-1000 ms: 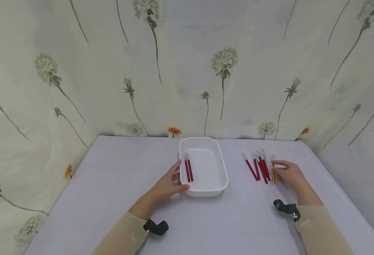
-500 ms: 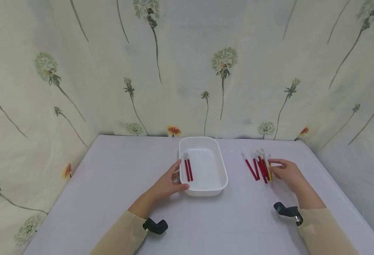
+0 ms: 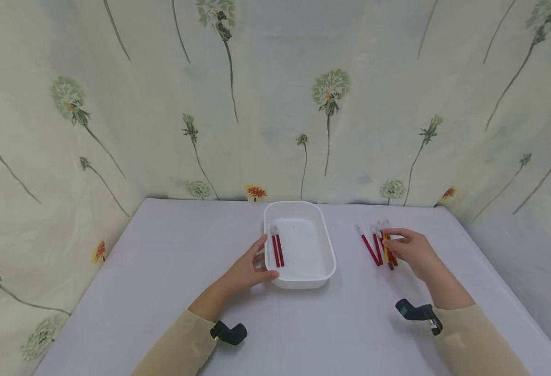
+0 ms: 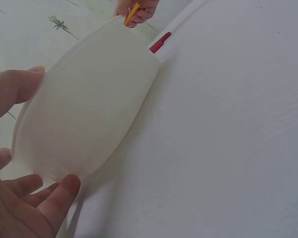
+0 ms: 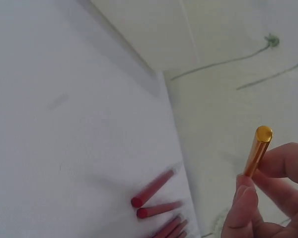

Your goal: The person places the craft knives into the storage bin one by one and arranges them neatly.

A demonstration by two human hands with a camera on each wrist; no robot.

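Note:
My left hand (image 3: pixel 244 271) holds the left side of a white plastic tub (image 3: pixel 308 256), fingers and thumb spread along its rim and wall. Inside lie two red pen-like sticks (image 3: pixel 279 250) with clear tips, side by side along the left wall. At the right of the table my right hand (image 3: pixel 415 251) pinches a gold pen-like stick (image 3: pixel 386 248). In the right wrist view its shiny flat end (image 5: pixel 263 134) points toward the camera, above the table. Several more red sticks (image 3: pixel 370 249) lie beneath and left of that hand, partly hidden by it.
A pale tablecloth (image 3: pixel 200 230) covers the table. Behind it hangs a dandelion-print curtain (image 3: pixel 275 130), also along both sides. A dark wrist camera is strapped on each sleeve. Tabletop separates the tub from the red sticks.
My right hand has moved left with the gold stick, from the right edge of the red sticks to over them. The left hand and tub have stayed put.

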